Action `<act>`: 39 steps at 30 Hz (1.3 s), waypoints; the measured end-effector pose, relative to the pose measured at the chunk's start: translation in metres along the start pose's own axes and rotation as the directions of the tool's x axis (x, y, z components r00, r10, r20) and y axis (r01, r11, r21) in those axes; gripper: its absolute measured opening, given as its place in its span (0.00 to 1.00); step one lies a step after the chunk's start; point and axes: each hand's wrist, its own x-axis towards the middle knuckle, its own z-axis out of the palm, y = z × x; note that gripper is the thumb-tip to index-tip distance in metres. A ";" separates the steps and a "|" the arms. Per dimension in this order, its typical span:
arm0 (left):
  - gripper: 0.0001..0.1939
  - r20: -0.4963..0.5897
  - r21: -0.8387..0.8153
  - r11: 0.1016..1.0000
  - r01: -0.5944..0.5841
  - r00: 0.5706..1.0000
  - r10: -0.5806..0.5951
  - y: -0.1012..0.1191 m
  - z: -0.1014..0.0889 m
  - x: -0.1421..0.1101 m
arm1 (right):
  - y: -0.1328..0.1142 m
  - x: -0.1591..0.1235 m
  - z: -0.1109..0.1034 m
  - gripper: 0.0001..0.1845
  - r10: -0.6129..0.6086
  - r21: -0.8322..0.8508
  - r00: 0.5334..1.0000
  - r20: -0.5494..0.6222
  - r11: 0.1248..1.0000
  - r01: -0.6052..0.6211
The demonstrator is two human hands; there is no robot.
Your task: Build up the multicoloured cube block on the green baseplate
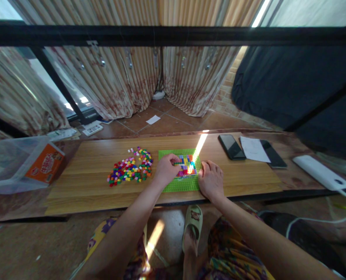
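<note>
A green studded baseplate [168, 187] lies on the wooden board, with a block of small multicoloured bricks [188, 165] built up on its middle. My left hand [167, 168] is over the plate's left half. Its thumb and fingertips are pinched together at the left side of the brick block, and whatever is between them is too small to make out. At the plate's right edge, my right hand [212, 179] rests with curled fingers gripping the rim. Left of the plate is a loose pile of small coloured bricks [129, 171].
A clear plastic bin [15, 155] with an orange label stands at the far left. To the right are a black phone [231, 147], a white paper [254, 149], a dark flat device [273, 154] and a white power bank [321, 171] with a cable. The board's front edge [103, 210] runs near my knees.
</note>
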 end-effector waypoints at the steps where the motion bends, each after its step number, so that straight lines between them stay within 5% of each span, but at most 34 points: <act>1: 0.10 -0.017 -0.064 0.996 0.069 0.997 -0.070 -0.001 0.003 0.002 | 0.000 0.000 0.000 0.20 0.001 -0.003 1.000 0.004 1.000 -0.001; 4: 0.13 -0.035 -0.260 0.936 0.239 0.966 -0.257 -0.002 0.010 0.005 | 0.001 0.000 0.001 0.20 0.005 -0.010 1.000 0.008 1.000 -0.005; 8: 0.14 -0.013 -0.445 0.837 0.318 0.932 -0.361 -0.002 0.015 0.004 | 0.002 0.000 0.003 0.20 0.001 -0.013 1.000 -0.003 1.000 -0.001; 15: 0.12 0.086 -0.603 0.729 0.325 0.934 -0.346 -0.007 0.007 -0.002 | 0.002 -0.001 0.002 0.19 0.003 -0.021 1.000 0.002 1.000 -0.003; 19: 0.12 0.050 -0.625 0.744 0.236 0.963 -0.264 -0.013 -0.023 0.001 | 0.002 -0.001 0.002 0.19 0.009 -0.029 1.000 -0.004 1.000 -0.009; 25: 0.09 -0.172 -0.338 0.935 0.108 0.970 -0.175 -0.051 -0.100 0.007 | 0.003 -0.002 0.002 0.20 -0.010 -0.053 1.000 0.001 0.999 0.010; 30: 0.09 -0.288 0.125 0.971 0.204 0.944 -0.161 -0.081 -0.148 -0.004 | 0.010 -0.002 0.007 0.21 -0.036 -0.082 0.999 0.008 0.996 0.037; 33: 0.13 -0.240 0.370 0.897 0.242 0.958 -0.159 -0.086 -0.155 -0.014 | 0.014 -0.001 0.011 0.22 -0.053 -0.085 0.998 0.025 0.995 0.055; 39: 0.16 0.026 0.647 0.762 0.022 0.998 -0.050 -0.083 -0.135 -0.018 | 0.019 0.000 0.014 0.24 -0.066 -0.123 0.997 0.036 0.990 0.070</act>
